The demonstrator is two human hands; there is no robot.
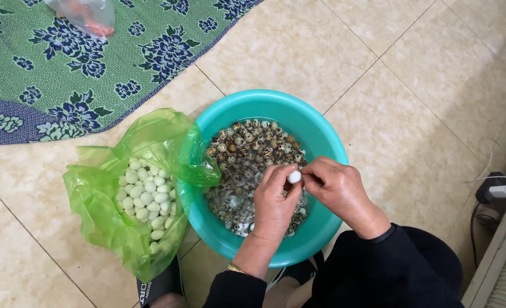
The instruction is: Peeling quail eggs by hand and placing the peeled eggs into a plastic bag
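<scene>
White and smooth, the little peeled egg [294,177] sits pinched between both hands right over the teal basin [327,134]. It's tiny and oval, with no speckled shell left on the part you can see. The left hand [274,202] has its fingertips closed around the egg from below and the left side, fingers curled in tight. The right hand [339,191] comes in from the right with thumb and forefinger pressed together at the egg's edge, so both hands are basically clamped on the same egg, touching each other there.

Under the hands, the basin is full of speckled brown-and-cream quail eggs [253,142] sitting in water, plus bits of shell near the bottom edge. Just left of the basin, touching its rim, there's a green plastic bag [102,222] opened up with a pile of pale peeled eggs [147,197] inside. All of it is on a beige tiled floor [413,74], with a green floral mat [53,68] at the top left and a charger cable [499,191] off to the right.
</scene>
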